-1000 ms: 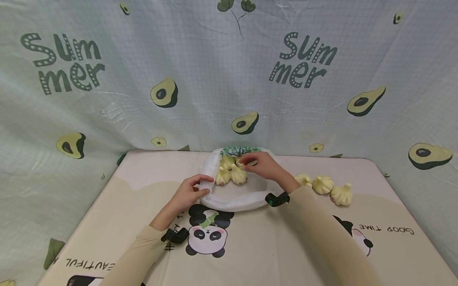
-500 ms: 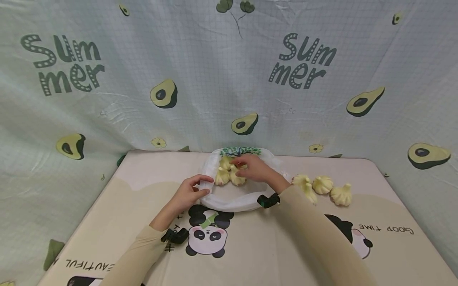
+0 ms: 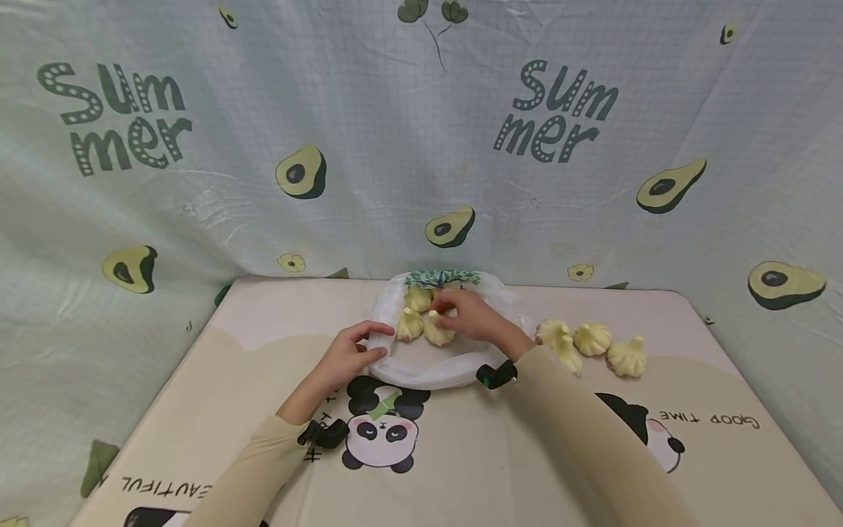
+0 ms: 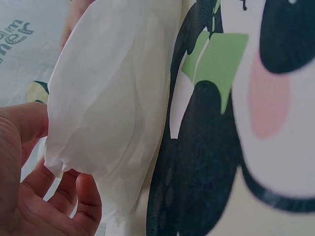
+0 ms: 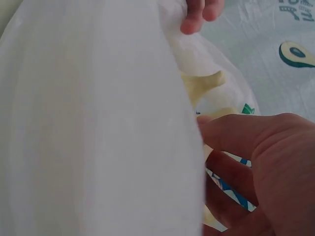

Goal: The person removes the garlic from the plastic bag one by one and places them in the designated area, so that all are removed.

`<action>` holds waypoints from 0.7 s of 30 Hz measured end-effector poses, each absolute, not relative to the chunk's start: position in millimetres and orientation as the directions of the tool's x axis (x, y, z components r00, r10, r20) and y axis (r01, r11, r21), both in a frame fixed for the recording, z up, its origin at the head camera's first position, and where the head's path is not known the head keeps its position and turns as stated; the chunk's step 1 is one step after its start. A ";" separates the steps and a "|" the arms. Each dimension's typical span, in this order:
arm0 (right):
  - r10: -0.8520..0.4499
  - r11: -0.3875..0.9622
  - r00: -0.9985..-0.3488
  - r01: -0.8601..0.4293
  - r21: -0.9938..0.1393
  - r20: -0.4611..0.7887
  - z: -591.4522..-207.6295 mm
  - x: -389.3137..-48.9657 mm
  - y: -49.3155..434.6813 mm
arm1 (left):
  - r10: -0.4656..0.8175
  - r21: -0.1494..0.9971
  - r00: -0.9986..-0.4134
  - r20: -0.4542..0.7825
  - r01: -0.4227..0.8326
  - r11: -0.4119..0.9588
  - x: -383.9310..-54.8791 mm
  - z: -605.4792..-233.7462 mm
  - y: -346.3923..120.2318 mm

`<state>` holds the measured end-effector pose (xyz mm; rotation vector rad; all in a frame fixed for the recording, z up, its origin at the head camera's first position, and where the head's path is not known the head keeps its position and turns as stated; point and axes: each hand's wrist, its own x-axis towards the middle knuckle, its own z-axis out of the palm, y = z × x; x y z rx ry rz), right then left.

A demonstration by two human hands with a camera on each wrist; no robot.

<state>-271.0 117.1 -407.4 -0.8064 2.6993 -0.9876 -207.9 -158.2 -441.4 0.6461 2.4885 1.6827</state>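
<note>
A white plastic bag (image 3: 435, 373) with a tree print lies spread open at the table's back. Several pale garlic bulbs sit inside it, among them the left one (image 3: 409, 326) and the back one (image 3: 418, 298). My left hand (image 3: 345, 355) holds the bag's left edge between thumb and fingers; in the left wrist view the plastic (image 4: 108, 98) hangs from that grip. Reaching into the bag, my right hand (image 3: 470, 315) pinches the front-right garlic bulb (image 3: 439, 334) near its stem. In the right wrist view the bag wall (image 5: 98, 118) hides the fingertips of the right hand (image 5: 275, 167).
Several loose garlic bulbs (image 3: 593, 339) rest on the table right of the bag, close to the right forearm. A printed tablecloth (image 3: 500, 461) covers the table. Behind it hangs an avocado-patterned curtain (image 3: 369, 219).
My right hand has moved left and slightly down among the bulbs in the bag, and the front-right bulb has shifted a little. The left hand has stayed on the bag's edge.
</note>
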 end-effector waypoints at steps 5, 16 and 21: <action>-0.496 0.655 -0.868 -0.395 -0.645 0.027 -410.0 -269.5 117.5 | 0.383 0.902 -0.907 0.172 0.302 0.309 -209.9 -440.7 -157.4; -0.516 0.667 -0.856 -0.422 -0.614 0.029 -409.0 -267.3 112.0 | 0.378 0.899 -0.911 0.166 0.297 0.322 -208.0 -439.9 -158.0; -0.533 0.644 -0.846 -0.419 -0.640 0.018 -409.2 -264.8 112.9 | 0.374 0.897 -0.911 0.173 0.303 0.322 -207.0 -441.4 -158.9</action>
